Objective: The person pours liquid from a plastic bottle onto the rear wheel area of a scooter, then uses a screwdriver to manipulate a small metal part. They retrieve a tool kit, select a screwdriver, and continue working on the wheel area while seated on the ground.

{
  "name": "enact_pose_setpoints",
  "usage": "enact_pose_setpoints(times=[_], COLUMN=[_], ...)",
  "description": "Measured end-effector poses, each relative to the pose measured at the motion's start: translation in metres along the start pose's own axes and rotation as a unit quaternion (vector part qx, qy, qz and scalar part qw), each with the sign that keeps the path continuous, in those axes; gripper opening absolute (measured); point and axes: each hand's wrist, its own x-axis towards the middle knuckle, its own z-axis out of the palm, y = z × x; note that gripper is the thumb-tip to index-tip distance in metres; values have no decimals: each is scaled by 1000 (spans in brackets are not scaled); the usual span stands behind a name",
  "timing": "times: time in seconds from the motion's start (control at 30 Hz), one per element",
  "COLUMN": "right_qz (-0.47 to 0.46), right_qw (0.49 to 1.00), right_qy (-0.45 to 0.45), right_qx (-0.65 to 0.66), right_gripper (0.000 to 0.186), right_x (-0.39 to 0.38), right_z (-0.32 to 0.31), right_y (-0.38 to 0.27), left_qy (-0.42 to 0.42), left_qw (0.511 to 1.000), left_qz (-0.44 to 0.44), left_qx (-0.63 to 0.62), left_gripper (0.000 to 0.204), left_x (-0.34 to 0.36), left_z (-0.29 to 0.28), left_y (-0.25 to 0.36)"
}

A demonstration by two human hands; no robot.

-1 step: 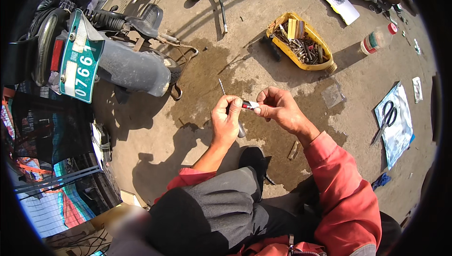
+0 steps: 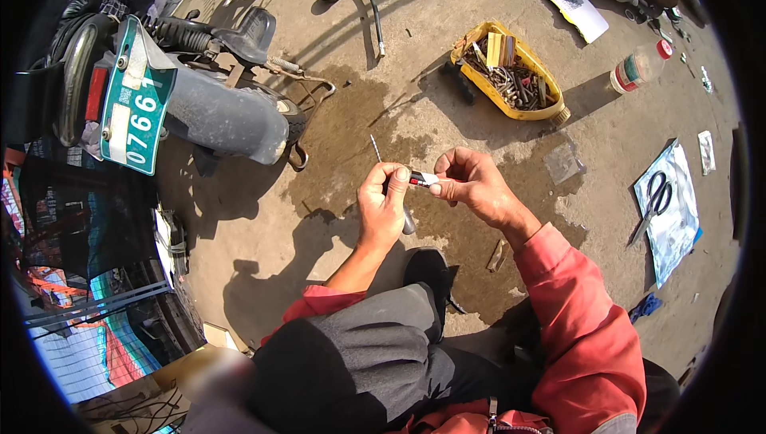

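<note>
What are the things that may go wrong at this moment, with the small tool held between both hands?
1. The small red-and-black tool is pinched only by the fingertips of the left hand and right hand; it might slip onto the wet stain on the ground.
2. Its thin metal tip points outward and may prick a finger.
3. The scissors lie loose nearby and could be stepped on.

I see both hands raised together before me, left hand (image 2: 381,207) curled in a fist, right hand (image 2: 471,183) pinching fingertips, wrists bent inward.
</note>
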Motion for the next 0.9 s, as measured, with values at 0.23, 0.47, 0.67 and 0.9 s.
enact_pose_setpoints(times=[0.23,0.47,0.67,0.9], right_qz=[84,65,38,-8], right_qw=[995,997,996,982], right_qy=[0,5,39,162], right_qx=[62,47,70,99], right_gripper=[22,18,19,22], right_x=[-5,-1,0,8], right_z=[10,4,-1,-30], right_y=[-13,-5,-4,-32], left_qy=[-7,-5,8,-6], left_qw=[1000,999,998,997], left_qz=[15,19,-6,-26], left_qx=[-6,-27,-64,-76], left_gripper=[21,18,19,21], left_x=[0,0,2,1], left_z=[1,0,-3,-3], left_y=[4,-1,-2,-5])
